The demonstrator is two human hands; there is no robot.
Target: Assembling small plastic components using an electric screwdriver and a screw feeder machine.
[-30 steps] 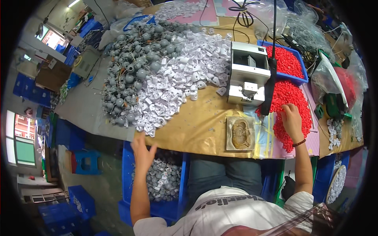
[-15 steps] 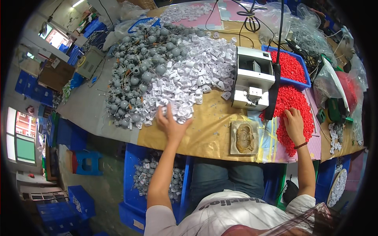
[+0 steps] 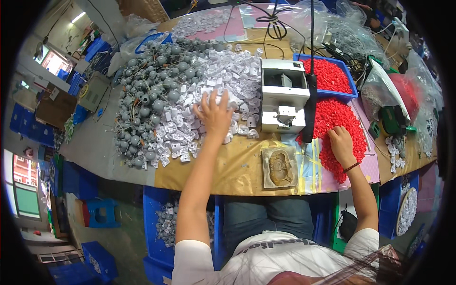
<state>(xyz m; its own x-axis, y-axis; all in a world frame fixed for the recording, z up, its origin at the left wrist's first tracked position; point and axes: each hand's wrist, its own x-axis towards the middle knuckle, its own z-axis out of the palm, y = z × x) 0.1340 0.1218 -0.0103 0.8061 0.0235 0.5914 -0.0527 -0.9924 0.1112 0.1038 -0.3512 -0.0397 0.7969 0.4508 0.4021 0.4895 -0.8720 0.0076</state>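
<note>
My left hand [image 3: 214,116] lies open, fingers spread, on a heap of small white plastic parts [image 3: 183,126]. To the left, this heap runs into a pile of grey round-headed pieces [image 3: 156,95] with thin wires. At the right, my right hand [image 3: 341,146] has its fingers bent down into a heap of small red plastic pieces [image 3: 335,114]; whatever its fingertips hold is hidden. Between my hands stands a white bench machine [image 3: 283,97] with a small metal fixture at its front. A square block with a brown moulded hollow [image 3: 279,167] lies before it.
A blue tray of red pieces [image 3: 354,94] sits behind the red heap. A black upright tube [image 3: 309,109] stands against the machine's right side. Clear bags [image 3: 384,97] and a green tool [image 3: 394,121] lie far right. A blue bin [image 3: 151,228] is below the table's front edge.
My left hand has moved away from me, from the near edge of the white heap farther onto it. My right hand stays at the red heap. The whole view has shifted slightly.
</note>
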